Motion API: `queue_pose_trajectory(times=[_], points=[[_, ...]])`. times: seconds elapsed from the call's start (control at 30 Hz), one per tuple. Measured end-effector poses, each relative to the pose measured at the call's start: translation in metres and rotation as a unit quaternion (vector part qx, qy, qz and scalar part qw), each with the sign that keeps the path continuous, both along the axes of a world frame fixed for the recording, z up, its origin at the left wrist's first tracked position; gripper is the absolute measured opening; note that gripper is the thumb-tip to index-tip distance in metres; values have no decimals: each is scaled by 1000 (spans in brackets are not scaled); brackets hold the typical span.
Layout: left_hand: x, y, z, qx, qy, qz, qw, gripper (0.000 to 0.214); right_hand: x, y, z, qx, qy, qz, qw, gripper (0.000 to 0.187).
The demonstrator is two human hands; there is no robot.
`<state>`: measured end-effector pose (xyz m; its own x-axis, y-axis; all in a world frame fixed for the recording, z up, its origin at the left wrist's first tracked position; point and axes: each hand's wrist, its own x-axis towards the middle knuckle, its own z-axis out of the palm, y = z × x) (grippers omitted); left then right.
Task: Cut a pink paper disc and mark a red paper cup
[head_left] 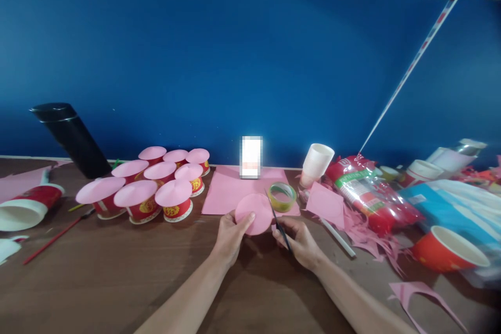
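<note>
My left hand (pixel 231 235) pinches a round pink paper disc (pixel 260 213) at its left edge, thumb on top. In my right hand (pixel 299 242) is a pair of dark scissors (pixel 277 222), their blades pointing up and away beside the disc's right edge; my fingers partly cover the handles. Behind the disc, a roll of tape (pixel 282 198) rests on pink paper sheets (pixel 227 188). To the left stand several upturned red paper cups (pixel 174 211), each topped with a shallow pink paper cone (pixel 135 193).
A black flask (pixel 74 141) stands back left, near a tipped red cup (pixel 50 199) and a red brush (pixel 55 240). A bright pixelated rectangle (pixel 251 156) is behind the pink sheets. On the right lie white cups (pixel 318 160), a red plastic pack (pixel 364 193), paper scraps (pixel 364 240) and an orange cup (pixel 434 255).
</note>
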<state>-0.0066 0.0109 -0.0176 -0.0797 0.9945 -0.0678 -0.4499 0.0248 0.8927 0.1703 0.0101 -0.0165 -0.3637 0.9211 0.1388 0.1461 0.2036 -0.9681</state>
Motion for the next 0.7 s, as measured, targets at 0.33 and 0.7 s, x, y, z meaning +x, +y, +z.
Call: queue_pose_trajectory(times=[0.33,0.7], points=[[1,-1,2,-3,-11,6,1000,39,0,0,-1,5,-4,-12,1000,35],[1,1,0,-11,-4,10,1000,33,1,1,-4,1,-13,-14,1000,32]])
